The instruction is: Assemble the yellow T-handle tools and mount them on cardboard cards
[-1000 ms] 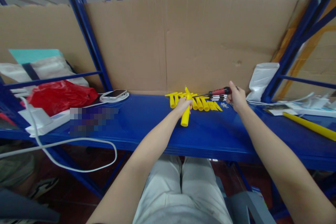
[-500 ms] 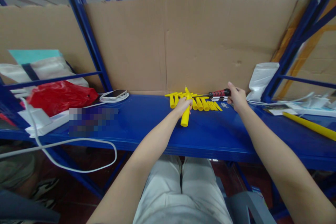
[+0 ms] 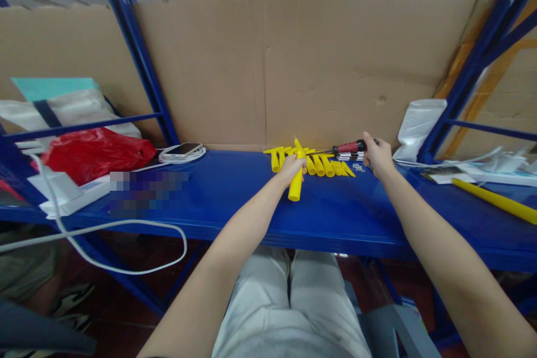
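My left hand [image 3: 292, 170] is closed around a yellow T-shaped plastic piece [image 3: 295, 188], its tube end pointing toward me. My right hand [image 3: 377, 155] grips the end of a red and black screwdriver [image 3: 348, 147]. The screwdriver lies nearly level, its shaft reaching left to the upper part of the yellow piece; the tip's exact contact is too small to make out. Behind my left hand more yellow T-shaped pieces [image 3: 275, 162] lie in a row. Several small yellow wedge-like pieces [image 3: 342, 169] and a little pile of tiny silvery parts [image 3: 358, 168] lie to their right.
The blue shelf [image 3: 235, 196] is backed by cardboard [image 3: 201, 67]. At left are a phone [image 3: 184, 149] on a coiled white cable, a red bag [image 3: 98, 151] and a looping cable [image 3: 183, 240]. At right stand a white pouch [image 3: 419, 128] and a long yellow tube [image 3: 495, 199].
The screwdriver's handle looks slightly turned in my right hand, which has barely shifted. My left hand and the yellow piece stay almost in place.
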The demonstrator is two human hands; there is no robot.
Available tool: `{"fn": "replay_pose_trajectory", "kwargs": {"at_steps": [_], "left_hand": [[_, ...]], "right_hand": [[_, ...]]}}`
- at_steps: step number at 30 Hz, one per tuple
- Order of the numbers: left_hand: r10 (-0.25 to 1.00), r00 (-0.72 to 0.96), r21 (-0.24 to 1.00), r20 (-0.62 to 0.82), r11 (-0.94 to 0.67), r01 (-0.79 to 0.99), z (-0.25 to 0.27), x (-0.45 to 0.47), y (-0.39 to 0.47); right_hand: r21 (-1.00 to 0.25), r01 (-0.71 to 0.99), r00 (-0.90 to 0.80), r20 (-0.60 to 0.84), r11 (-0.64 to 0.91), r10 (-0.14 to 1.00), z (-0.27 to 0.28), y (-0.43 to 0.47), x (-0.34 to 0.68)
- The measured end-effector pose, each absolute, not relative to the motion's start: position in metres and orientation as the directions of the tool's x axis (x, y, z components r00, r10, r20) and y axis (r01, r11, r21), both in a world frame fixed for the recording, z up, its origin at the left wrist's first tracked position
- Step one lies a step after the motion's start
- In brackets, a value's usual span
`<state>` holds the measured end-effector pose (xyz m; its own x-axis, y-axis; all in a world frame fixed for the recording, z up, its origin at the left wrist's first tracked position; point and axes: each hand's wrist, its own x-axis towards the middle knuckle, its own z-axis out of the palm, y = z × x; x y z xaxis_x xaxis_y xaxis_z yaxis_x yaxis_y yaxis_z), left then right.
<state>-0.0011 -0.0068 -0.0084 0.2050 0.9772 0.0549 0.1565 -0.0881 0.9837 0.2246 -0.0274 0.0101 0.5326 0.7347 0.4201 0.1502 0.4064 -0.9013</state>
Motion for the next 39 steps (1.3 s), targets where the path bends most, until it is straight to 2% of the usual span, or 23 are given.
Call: {"fn": "replay_pose_trajectory", "kwargs": {"at_steps": [8, 14, 21, 27, 33, 39], "left_hand": [[0.976, 0.211, 0.985, 0.05, -0.084, 0.153, -0.01, 0.0, -0.005], [0.976, 0.209, 0.982, 0.062, -0.097, 0.165, -0.012, 0.0, -0.004], [0.974, 0.218, 0.985, 0.057, -0.091, 0.148, -0.01, -0.001, -0.005], [0.975, 0.215, 0.984, 0.051, -0.086, 0.158, -0.009, 0.0, -0.007], [0.977, 0.207, 0.984, 0.053, -0.087, 0.157, -0.008, 0.0, -0.009], [0.979, 0.197, 0.984, 0.047, -0.079, 0.16, -0.007, 0.0, -0.01]], "right_hand": [[-0.924, 0.041, 0.493, 0.349, 0.379, 0.797, 0.017, -0.032, 0.217], [-0.898, 0.122, 0.502, 0.423, 0.422, 0.755, 0.013, -0.031, 0.219], [-0.929, -0.015, 0.502, 0.312, 0.369, 0.806, 0.02, -0.034, 0.215], [-0.916, 0.092, 0.527, 0.378, 0.391, 0.761, 0.016, -0.033, 0.217], [-0.939, -0.01, 0.508, 0.291, 0.343, 0.811, 0.02, -0.035, 0.216], [-0.941, 0.058, 0.545, 0.309, 0.333, 0.779, 0.02, -0.037, 0.212]]}}
